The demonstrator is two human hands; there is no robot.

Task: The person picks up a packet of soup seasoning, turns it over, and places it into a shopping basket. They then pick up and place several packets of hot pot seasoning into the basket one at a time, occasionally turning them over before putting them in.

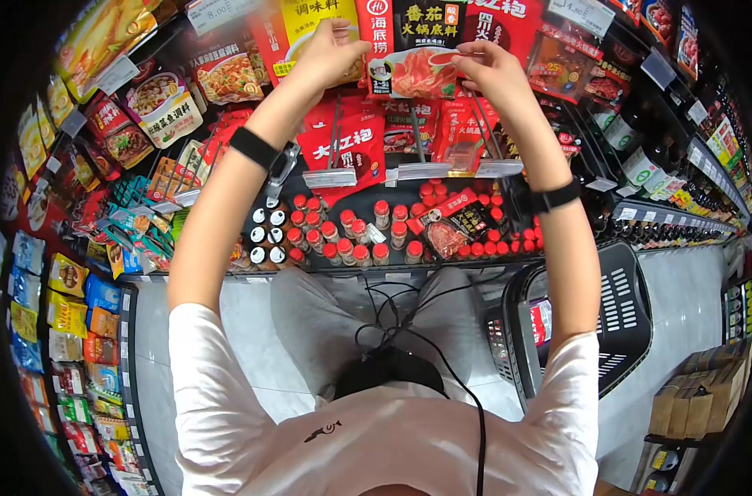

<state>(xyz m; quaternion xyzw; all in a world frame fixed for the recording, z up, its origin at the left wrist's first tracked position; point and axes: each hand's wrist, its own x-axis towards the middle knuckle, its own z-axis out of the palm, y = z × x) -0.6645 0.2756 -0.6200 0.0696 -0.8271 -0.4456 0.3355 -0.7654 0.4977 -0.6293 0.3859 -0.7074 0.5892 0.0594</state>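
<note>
Both my arms reach up to the hanging seasoning packets at the top of the view. My left hand [333, 56] is in front of a yellow packet [303, 23], its fingertips close to the left edge of a red and black hotpot packet [415, 50]. At that packet's right edge is my right hand [485, 68], thumb and fingers bent around the edge. Below hang more red packets [348, 147] on metal hooks with price tags. What my left fingers press on, if anything, is too small to tell.
Red-capped bottles [381, 231] and a loose red packet [452, 227] are on the low shelf. A black basket [620, 318] with a red item stands on the floor by my right side. Packet racks [82, 331] flank the left; cardboard boxes [698, 397] sit far right.
</note>
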